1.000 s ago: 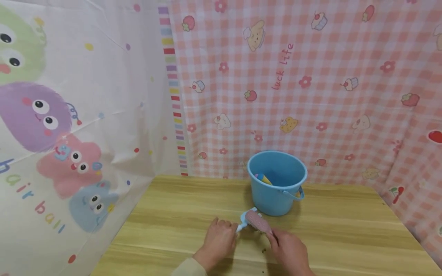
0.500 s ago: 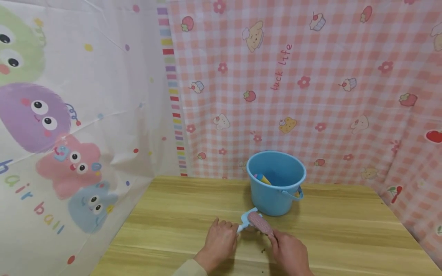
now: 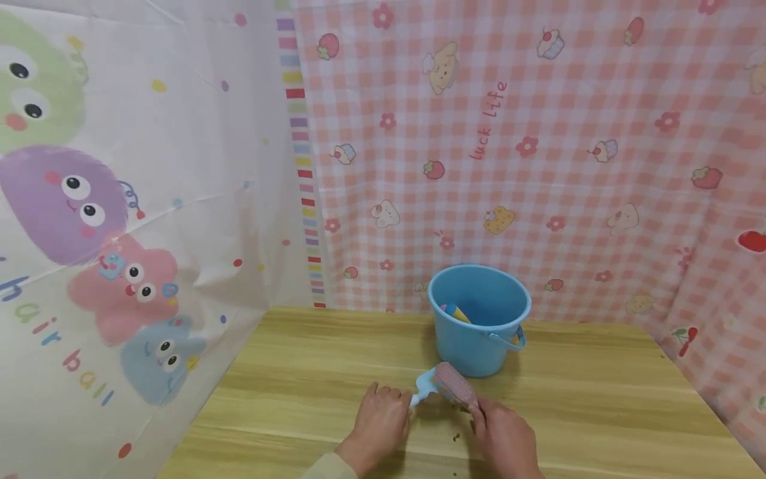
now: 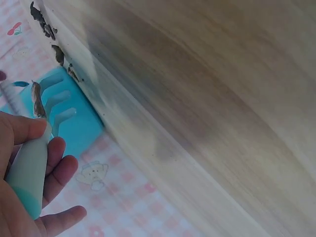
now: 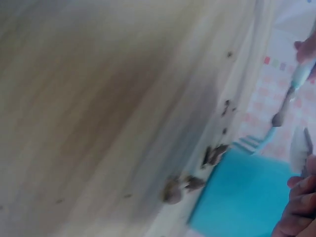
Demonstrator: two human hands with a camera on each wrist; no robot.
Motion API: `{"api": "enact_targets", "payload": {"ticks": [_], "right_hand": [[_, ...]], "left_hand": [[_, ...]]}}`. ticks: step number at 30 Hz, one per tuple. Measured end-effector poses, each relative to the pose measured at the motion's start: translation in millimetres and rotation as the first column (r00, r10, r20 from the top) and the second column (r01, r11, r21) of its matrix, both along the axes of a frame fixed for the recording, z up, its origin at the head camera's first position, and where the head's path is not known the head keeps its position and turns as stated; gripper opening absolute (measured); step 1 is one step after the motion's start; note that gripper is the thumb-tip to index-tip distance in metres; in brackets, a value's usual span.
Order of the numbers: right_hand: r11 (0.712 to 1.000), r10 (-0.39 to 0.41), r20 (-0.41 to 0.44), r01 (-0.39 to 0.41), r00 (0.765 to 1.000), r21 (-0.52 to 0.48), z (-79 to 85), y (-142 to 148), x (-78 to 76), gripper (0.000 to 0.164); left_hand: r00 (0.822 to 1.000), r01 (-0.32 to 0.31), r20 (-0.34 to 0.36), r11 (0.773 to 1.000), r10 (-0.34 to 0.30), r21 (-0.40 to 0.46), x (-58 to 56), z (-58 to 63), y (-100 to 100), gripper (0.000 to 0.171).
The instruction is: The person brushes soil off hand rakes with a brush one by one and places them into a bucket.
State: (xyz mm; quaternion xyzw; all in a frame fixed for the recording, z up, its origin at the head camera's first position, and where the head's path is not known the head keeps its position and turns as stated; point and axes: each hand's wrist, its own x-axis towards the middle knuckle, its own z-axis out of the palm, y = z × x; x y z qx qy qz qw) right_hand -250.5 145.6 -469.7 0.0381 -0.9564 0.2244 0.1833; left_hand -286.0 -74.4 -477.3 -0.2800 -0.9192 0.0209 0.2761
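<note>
My left hand (image 3: pixel 383 422) grips the pale handle of a small light-blue hand rake (image 3: pixel 426 384). Brown residue sits on the rake's neck, seen in both wrist views, and its curved tines (image 5: pixel 249 143) point away from the hand. In my right hand (image 3: pixel 505 432) is a pink-backed brush (image 3: pixel 456 382), held by its handle. Its pale bristles (image 5: pixel 298 148) face the rake's head, and the brush back overlaps the head's right side in the head view. Whether bristles and tines touch, I cannot tell. Brown crumbs (image 5: pixel 173 190) lie on the table beneath.
Behind the hands stands a blue bucket (image 3: pixel 475 352), its handle hanging to the right. A blue-and-yellow item (image 3: pixel 457 313) lies inside it. The wooden table (image 3: pixel 598 399) meets a pink checked cloth (image 3: pixel 586 199) at the back and a white printed cloth (image 3: pixel 209 199) on the left.
The brush has shifted a little to the right across the rake's head. The head's far edge is now more covered, and brown crumbs show below the brush. The left hand has hardly moved.
</note>
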Motion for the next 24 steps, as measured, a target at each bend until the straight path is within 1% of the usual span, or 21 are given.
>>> {"api": "enact_targets", "payload": {"ticks": [3, 5, 7, 9, 12, 16, 24], "right_hand": [[0.999, 0.052, -0.012, -0.052, 0.999, 0.015, 1.6, -5.6, 2.4, 0.012], [0.997, 0.074, -0.005, -0.074, 0.997, 0.036, 1.8, -8.5, 3.9, 0.014], [0.996, 0.073, 0.004, -0.073, 0.997, 0.060, 0.8, -9.7, 3.9, 0.019], [0.997, 0.047, 0.007, -0.047, 0.999, 0.063, -0.9, -9.5, 2.9, 0.016], [0.997, 0.029, 0.018, -0.030, 0.999, 0.072, -2.2, -7.9, -0.3, 0.014], [0.997, 0.030, 0.028, -0.032, 0.999, 0.075, -2.1, -6.5, -3.0, 0.013], [0.997, 0.041, 0.015, -0.042, 0.999, 0.058, -3.4, -8.4, -5.6, 0.011]], "left_hand": [[1.000, -0.008, 0.003, 1.000, 0.008, 0.000, -0.4, 0.8, 0.1, 0.017], [1.000, -0.012, -0.001, 1.000, 0.012, -0.001, -0.5, 1.8, 0.7, 0.017], [1.000, -0.015, -0.006, 1.000, 0.015, -0.004, -0.6, 2.3, 1.4, 0.017], [1.000, -0.019, -0.014, 1.000, 0.019, -0.008, -0.3, 2.5, 1.9, 0.017], [0.999, -0.020, -0.034, 1.000, 0.019, -0.011, 0.3, 1.5, 2.2, 0.019], [0.999, -0.021, -0.050, 1.000, 0.021, -0.014, 0.6, 0.5, 1.7, 0.020], [0.997, -0.036, -0.063, 0.999, 0.035, -0.020, 2.3, -0.3, -2.4, 0.020]]}}
